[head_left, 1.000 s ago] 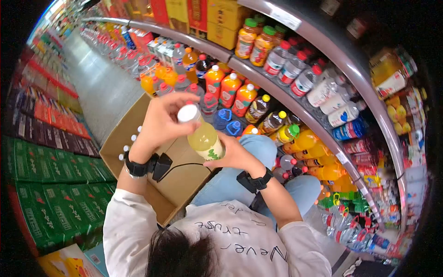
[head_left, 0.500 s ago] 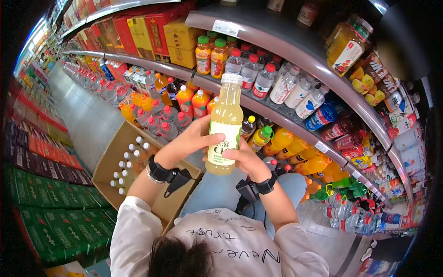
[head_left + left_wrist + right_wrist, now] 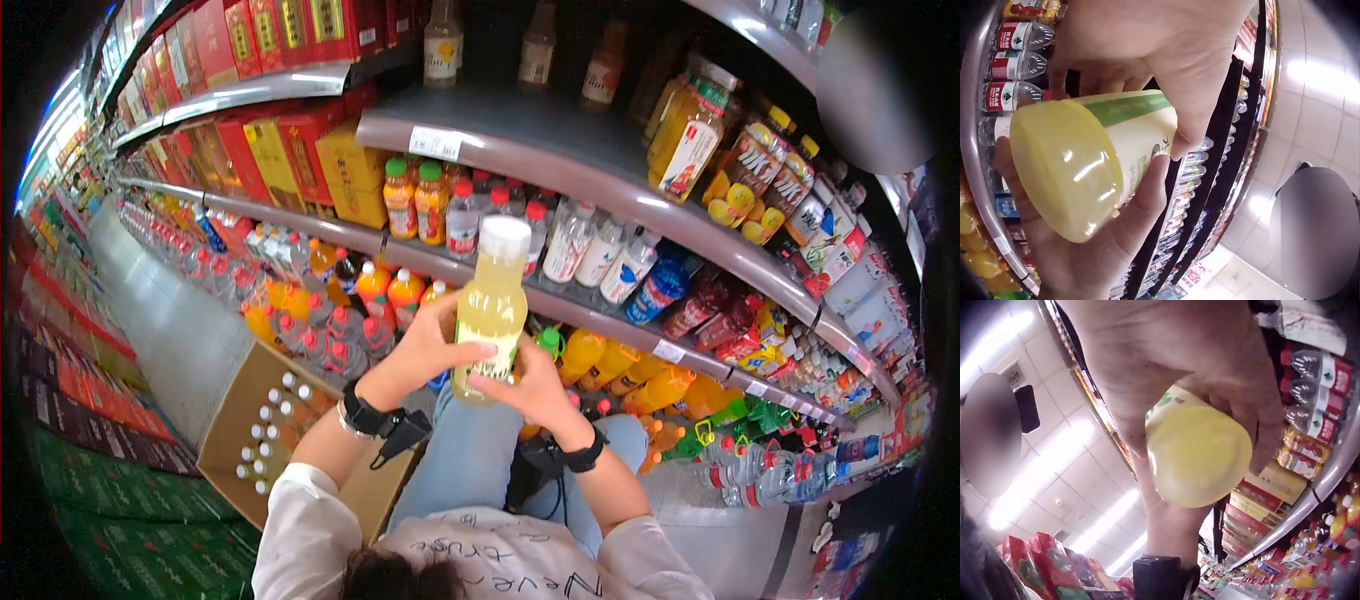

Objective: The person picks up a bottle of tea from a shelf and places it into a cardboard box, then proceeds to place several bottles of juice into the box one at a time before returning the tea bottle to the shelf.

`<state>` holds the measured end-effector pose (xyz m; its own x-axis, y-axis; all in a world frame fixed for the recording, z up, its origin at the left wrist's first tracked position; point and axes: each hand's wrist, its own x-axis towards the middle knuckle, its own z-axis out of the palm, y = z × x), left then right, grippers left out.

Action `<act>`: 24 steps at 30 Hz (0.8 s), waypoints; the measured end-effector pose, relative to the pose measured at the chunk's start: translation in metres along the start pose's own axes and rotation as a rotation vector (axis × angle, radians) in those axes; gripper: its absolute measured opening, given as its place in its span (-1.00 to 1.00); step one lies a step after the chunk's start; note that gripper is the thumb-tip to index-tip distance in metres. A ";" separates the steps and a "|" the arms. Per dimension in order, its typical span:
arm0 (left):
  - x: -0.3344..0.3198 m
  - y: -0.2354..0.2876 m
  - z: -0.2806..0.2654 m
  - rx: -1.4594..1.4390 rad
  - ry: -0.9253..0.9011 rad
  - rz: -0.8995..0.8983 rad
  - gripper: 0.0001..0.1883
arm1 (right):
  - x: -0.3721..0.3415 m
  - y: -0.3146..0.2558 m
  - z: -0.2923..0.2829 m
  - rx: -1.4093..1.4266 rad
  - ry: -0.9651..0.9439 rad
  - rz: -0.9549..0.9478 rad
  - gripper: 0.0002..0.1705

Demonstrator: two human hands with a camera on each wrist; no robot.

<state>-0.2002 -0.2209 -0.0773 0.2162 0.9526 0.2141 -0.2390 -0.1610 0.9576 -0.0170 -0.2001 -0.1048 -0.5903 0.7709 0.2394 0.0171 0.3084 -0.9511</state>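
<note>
A bottle of pale yellow drink (image 3: 495, 300) with a white cap and a pale label stands nearly upright in front of the shelves in the head view. My left hand (image 3: 425, 345) grips its lower left side, thumb across the label. From the other side my right hand (image 3: 540, 385) holds the lower part, its thumb also on the label. The left wrist view shows the yellow base of the bottle (image 3: 1066, 175) and a green label stripe between both hands. Seen from below in the right wrist view, the round bottle base (image 3: 1200, 459) sits between my fingers.
A cardboard box (image 3: 370, 495) with several white-capped bottles (image 3: 270, 425) stands at the lower left. Ahead, a shelf edge (image 3: 560, 170) runs below glass bottles and a large jar (image 3: 690, 130). Large water bottles (image 3: 780, 475) stand on the floor at right. Green cartons (image 3: 110, 500) lie at left.
My left hand has moved from the cap to the bottle's lower side. The bottle went from tilted low near the box to nearly upright before the shelves. The head view now shows more upper shelf.
</note>
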 end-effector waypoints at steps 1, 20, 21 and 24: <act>0.003 0.002 0.000 0.021 -0.033 0.028 -0.38 | -0.001 -0.010 -0.003 0.053 0.028 -0.004 -0.27; 0.078 0.060 -0.060 0.701 0.329 0.562 -0.40 | 0.201 -0.103 -0.042 -0.136 0.306 -0.372 -0.29; 0.083 0.064 -0.067 0.848 0.341 0.616 -0.37 | 0.219 -0.108 -0.043 -0.208 0.345 -0.370 -0.28; 0.104 0.063 -0.087 1.054 0.428 0.690 -0.37 | 0.272 -0.110 -0.043 -0.340 0.412 -0.350 -0.24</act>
<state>-0.2746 -0.1093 -0.0115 -0.0117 0.5700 0.8216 0.7058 -0.5773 0.4106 -0.1446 -0.0009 0.0735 -0.2502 0.7225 0.6446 0.1749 0.6885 -0.7038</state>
